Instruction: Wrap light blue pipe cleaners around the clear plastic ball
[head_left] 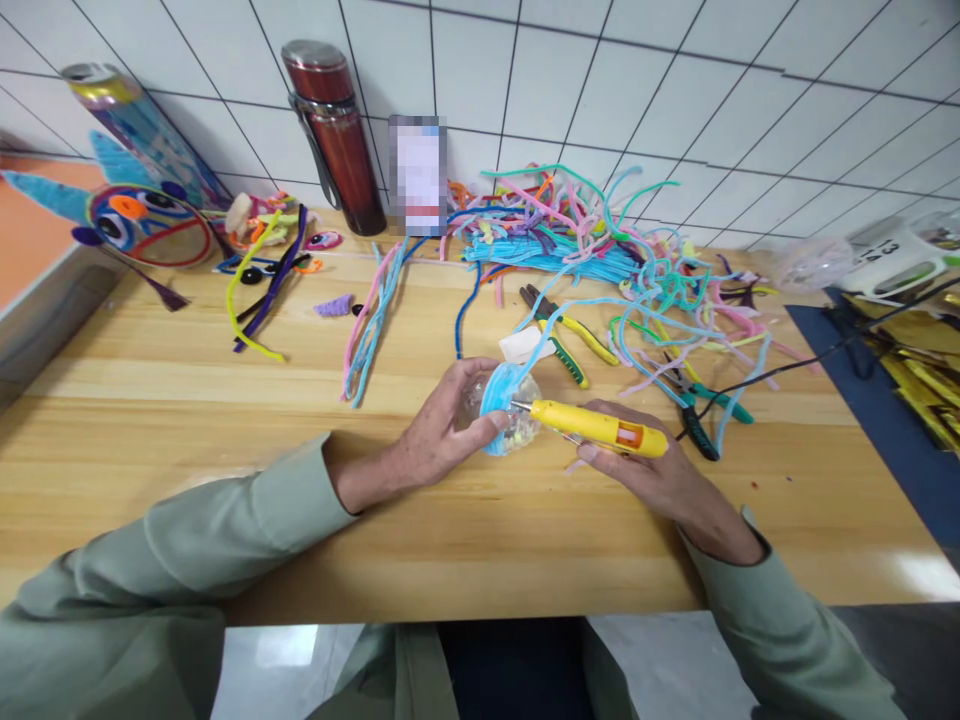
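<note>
Left hand (pixel 439 425): grips a clear container (pixel 523 432), partly wrapped in blue strand (pixel 496 398), over the surface (pixel 450 560); right hand (pixel 652 475): wraps round a yellow glue gun (pixel 592 426), nozzle (pixel 522 405) at the strand

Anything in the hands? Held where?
Left hand: clear plastic piece, at its blue wrapped band. Right hand: yellow glue gun, held from beneath its body.

We see a wooden table (pixel 450 560) spanning the middle of the frame. Left of upper centre, we find a dark red flask (pixel 345 160) standing above pink-and-blue fuzzy stems (pixel 377 320); right of centre lie a tangled stem heap (pixel 555 258) and two pliers (pixel 589 338).
</note>
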